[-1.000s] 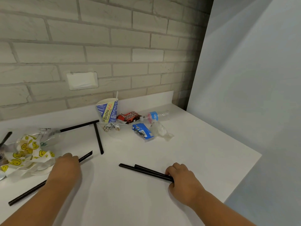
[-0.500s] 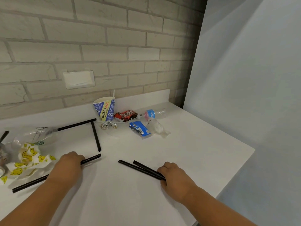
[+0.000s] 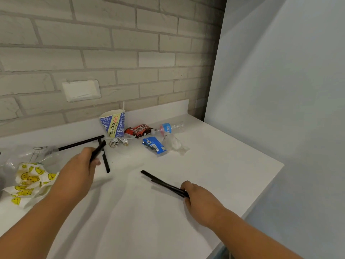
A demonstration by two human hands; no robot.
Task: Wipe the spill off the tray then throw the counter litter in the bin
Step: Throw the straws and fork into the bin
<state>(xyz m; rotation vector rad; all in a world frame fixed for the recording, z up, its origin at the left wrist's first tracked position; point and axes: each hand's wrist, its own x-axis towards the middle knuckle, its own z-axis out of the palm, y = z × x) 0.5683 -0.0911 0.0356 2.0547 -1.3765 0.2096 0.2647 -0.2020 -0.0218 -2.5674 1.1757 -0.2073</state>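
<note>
The left hand [image 3: 82, 165], in the middle left of the frame, has its fingers curled round one black straw [image 3: 97, 151], whose free end points to the upper right. The right hand [image 3: 197, 195], lower right of centre, grips the near end of a pair of black straws [image 3: 162, 182] that stretch from it toward the upper left over the white worktop [image 3: 224, 165].

The rest of the litter lies along the back of the worktop, below the brick wall [image 3: 130, 43]. A paper cup [image 3: 113, 124] stands upright at centre, with a thin white stick [image 3: 123, 105] rising above its rim. The inside of the cup cannot be seen. Just right of it are a brown chocolate wrapper [image 3: 138, 130] and a clear plastic bottle [image 3: 170, 127] on its side with a blue label. I cannot tell whether anything is in the bottle. In front of these sit a foil ball [image 3: 117, 142], a blue wrapper [image 3: 154, 145] and a scrap of clear film [image 3: 175, 144].

Two more black straws lie loose: a long straw [image 3: 80, 143] and a shorter straw [image 3: 106, 163] crossing near the left hand. At the far left a smiley-print napkin [image 3: 29, 182] is crumpled beside some blurred clear plastic [image 3: 26, 155].
</note>
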